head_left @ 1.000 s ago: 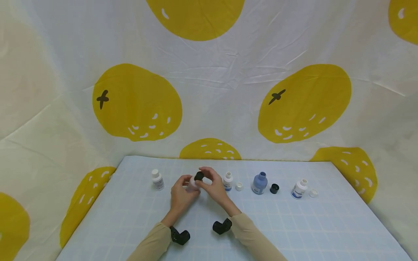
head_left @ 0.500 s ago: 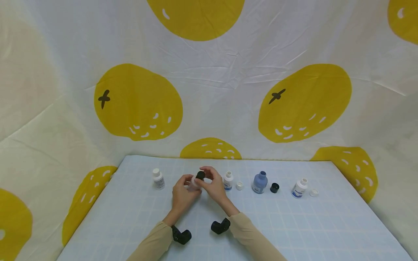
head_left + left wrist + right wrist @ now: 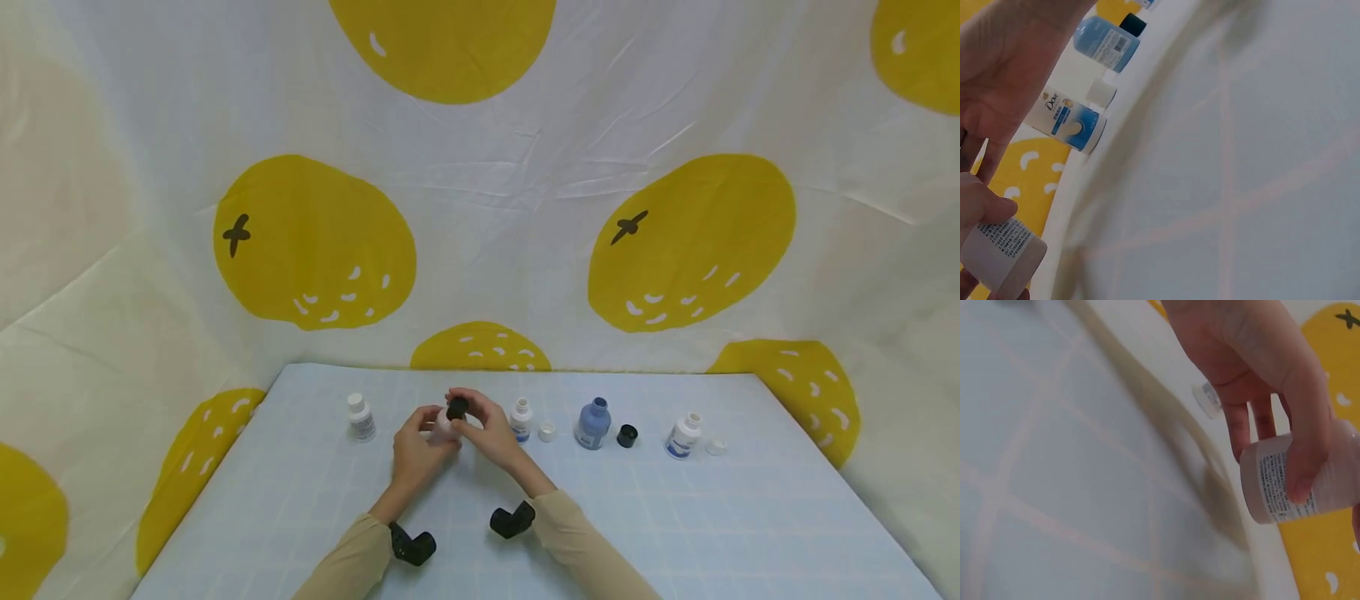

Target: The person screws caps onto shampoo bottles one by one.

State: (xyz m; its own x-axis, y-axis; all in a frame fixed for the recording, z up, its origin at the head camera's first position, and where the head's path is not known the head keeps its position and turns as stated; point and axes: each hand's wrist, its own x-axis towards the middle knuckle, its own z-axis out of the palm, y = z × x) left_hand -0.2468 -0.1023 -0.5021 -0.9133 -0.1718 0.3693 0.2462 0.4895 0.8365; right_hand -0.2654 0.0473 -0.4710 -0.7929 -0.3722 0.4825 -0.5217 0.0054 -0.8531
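In the head view my left hand (image 3: 422,454) grips a pale pinkish bottle (image 3: 443,427), slightly tilted. My right hand (image 3: 491,432) pinches the black cap (image 3: 457,407) at its top with thumb and fingers. The right wrist view shows the left thumb lying across the bottle's printed label (image 3: 1275,481), its base pointing down toward the table. In the left wrist view the same bottle (image 3: 1007,256) shows at lower left, and the right forearm and palm (image 3: 1004,81) reach in above it. The cap is out of sight in both wrist views.
A capped white bottle (image 3: 362,417) stands on the left. To the right stand an uncapped white bottle (image 3: 521,420) with a white cap (image 3: 547,432), an uncapped blue bottle (image 3: 593,423) with a black cap (image 3: 627,436), and another uncapped white bottle (image 3: 683,436) with a white cap (image 3: 716,447).
The right fingers have shifted a little left around the black cap. My left hand keeps its grip on the bottle. The head view has tilted slightly.
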